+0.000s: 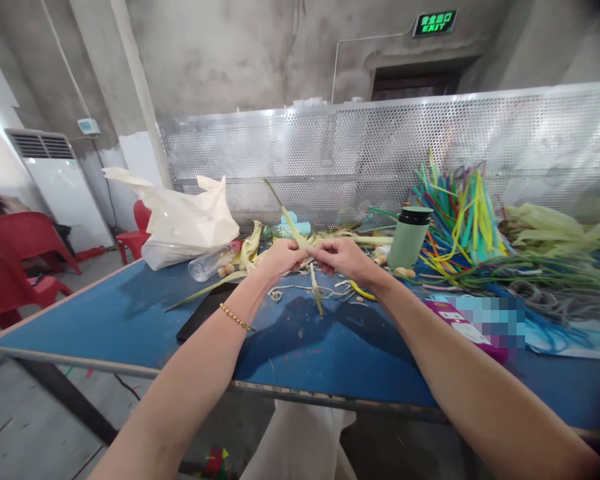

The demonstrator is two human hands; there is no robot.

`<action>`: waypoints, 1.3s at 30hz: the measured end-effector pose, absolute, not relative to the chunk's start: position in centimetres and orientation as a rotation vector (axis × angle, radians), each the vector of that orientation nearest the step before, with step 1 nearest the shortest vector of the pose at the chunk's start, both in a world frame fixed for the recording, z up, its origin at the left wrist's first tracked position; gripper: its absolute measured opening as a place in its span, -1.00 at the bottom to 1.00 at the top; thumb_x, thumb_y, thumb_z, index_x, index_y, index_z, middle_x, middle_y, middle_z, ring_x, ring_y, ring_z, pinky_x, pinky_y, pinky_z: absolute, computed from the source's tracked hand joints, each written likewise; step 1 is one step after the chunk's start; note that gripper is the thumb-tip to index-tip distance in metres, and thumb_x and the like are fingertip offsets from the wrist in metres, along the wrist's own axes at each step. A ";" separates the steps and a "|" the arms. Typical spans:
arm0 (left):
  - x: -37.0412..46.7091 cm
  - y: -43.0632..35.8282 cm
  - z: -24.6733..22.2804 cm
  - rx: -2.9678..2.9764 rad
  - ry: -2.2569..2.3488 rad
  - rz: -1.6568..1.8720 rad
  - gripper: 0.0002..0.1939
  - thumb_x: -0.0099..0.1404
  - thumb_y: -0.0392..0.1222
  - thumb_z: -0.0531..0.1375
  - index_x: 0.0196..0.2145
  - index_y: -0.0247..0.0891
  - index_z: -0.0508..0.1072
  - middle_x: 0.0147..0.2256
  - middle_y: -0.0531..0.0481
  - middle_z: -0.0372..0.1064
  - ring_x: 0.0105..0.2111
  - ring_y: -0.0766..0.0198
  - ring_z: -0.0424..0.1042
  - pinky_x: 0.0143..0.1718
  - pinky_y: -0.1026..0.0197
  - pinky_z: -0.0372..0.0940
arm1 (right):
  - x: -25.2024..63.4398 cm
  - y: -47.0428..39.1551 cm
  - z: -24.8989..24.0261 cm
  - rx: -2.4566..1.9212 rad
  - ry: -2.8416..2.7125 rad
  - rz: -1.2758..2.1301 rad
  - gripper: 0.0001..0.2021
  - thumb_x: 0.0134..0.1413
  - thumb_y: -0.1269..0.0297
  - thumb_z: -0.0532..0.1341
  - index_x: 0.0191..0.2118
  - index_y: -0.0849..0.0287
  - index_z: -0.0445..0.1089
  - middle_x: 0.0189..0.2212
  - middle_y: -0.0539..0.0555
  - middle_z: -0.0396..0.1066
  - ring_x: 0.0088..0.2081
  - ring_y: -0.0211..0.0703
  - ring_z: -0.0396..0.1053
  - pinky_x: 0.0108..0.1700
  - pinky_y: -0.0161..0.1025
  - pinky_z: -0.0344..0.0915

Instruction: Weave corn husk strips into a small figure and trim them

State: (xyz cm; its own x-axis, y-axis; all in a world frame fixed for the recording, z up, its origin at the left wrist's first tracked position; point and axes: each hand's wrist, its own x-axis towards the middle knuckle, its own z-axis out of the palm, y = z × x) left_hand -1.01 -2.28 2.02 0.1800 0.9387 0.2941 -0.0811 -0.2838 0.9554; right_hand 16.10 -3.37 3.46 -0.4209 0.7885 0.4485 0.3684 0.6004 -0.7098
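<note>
Above the middle of the blue table, my left hand (283,259) and my right hand (341,257) meet with fingers pinched. Between them they hold a pale green strip of plant leaf (291,223), perhaps corn husk. One long end points up and away; another narrow piece (315,288) hangs down below the fingers. The fingertips hide where the strips come together. Close behind the hands lie loose husk-like leaves (253,245) and a light blue object (296,227). Thin pale strips and scraps are scattered beneath my hands.
A white plastic bag (193,223) and a clear bottle (213,262) stand left, near a dark flat object (207,313). To the right are a green tumbler (409,238), colourful strips (473,213), green cords (535,273) and a purple packet (473,333). A perforated metal panel (300,160) runs behind the table (105,327).
</note>
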 end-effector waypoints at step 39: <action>-0.2 -1.7 1.6 1.007 0.530 1.391 -0.74 0.14 -0.18 0.33 -0.50 -0.33 0.32 -0.63 0.12 0.19 -0.69 0.46 0.15 -0.64 0.34 -0.02 | 14.7 -3.3 2.8 -0.919 -1.695 0.722 -0.83 -0.10 0.23 0.32 -0.43 0.21 0.37 -0.64 -0.04 0.35 -0.61 -0.31 0.28 -0.57 -0.34 0.24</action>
State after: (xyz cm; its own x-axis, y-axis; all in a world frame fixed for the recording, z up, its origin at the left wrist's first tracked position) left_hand -0.20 -1.66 1.61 0.1598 0.9567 0.2435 -0.5518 -0.1180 0.8256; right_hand 14.73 -3.29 2.84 -0.1759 0.8494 0.4976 0.2296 0.5270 -0.8183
